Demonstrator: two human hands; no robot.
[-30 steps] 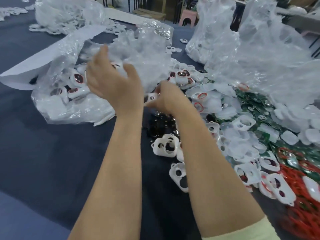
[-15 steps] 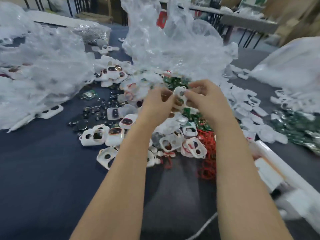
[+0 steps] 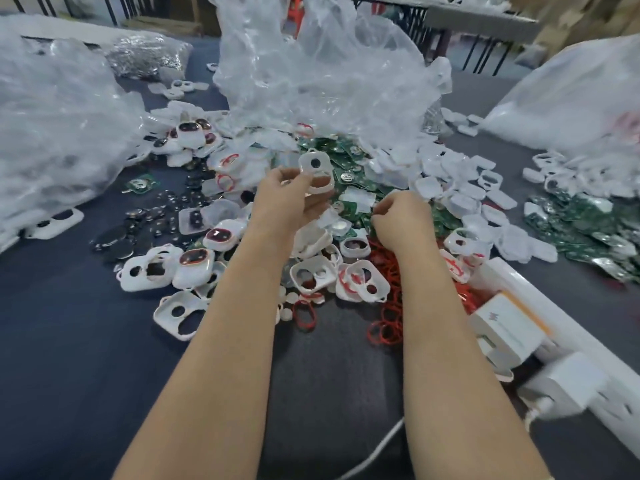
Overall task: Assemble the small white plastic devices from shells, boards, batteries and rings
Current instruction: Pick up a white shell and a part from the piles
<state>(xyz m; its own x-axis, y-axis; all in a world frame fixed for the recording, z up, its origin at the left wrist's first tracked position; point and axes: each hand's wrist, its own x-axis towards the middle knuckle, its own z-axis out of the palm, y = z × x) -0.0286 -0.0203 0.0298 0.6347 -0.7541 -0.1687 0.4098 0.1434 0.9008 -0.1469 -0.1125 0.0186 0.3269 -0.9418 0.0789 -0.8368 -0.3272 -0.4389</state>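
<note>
One white shell [image 3: 316,171], round hole above oval opening, clamped in left hand's [image 3: 284,197] grip; right hand's [image 3: 401,218] grip unclear.

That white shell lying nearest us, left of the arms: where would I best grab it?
I'd pinch the near white shell by its raised rim, across its narrow width, coming down from the near left. It seems to lie open side up with bare dark mat there, while other shells crowd its far edge.
</note>
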